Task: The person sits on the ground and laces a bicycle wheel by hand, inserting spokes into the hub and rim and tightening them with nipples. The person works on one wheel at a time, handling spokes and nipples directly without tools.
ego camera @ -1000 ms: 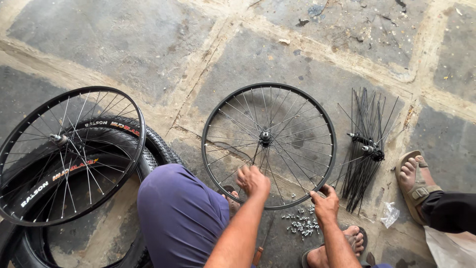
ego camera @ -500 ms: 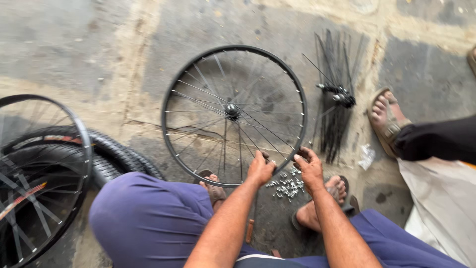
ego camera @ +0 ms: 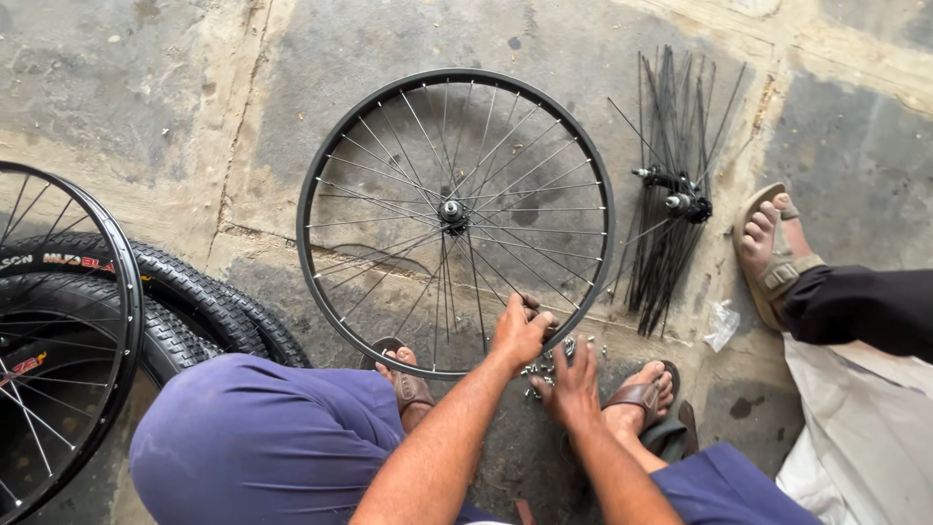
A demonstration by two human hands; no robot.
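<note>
A black bicycle wheel rim (ego camera: 321, 156) with thin spokes and a small hub (ego camera: 451, 210) lies flat on the stone floor in front of me. My left hand (ego camera: 520, 331) rests on the rim's near right edge, fingers curled around a spoke end there. My right hand (ego camera: 573, 384) is just beside it, lowered over a small pile of silver spoke nipples (ego camera: 544, 367) on the floor; whether it holds one is hidden. My sandalled feet (ego camera: 646, 389) flank the pile.
A hub with a loose bundle of black spokes (ego camera: 675, 194) lies right of the rim. Another spoked wheel (ego camera: 68, 321) and black tyres (ego camera: 209, 301) sit at the left. Another person's sandalled foot (ego camera: 768, 248) and dark trouser leg are at the right, beside a white sack (ego camera: 855, 428).
The view has shifted left and closer. My left hand moved from the wheel's middle to its near right edge. My right hand left the rim and dropped onto the nipple pile.
</note>
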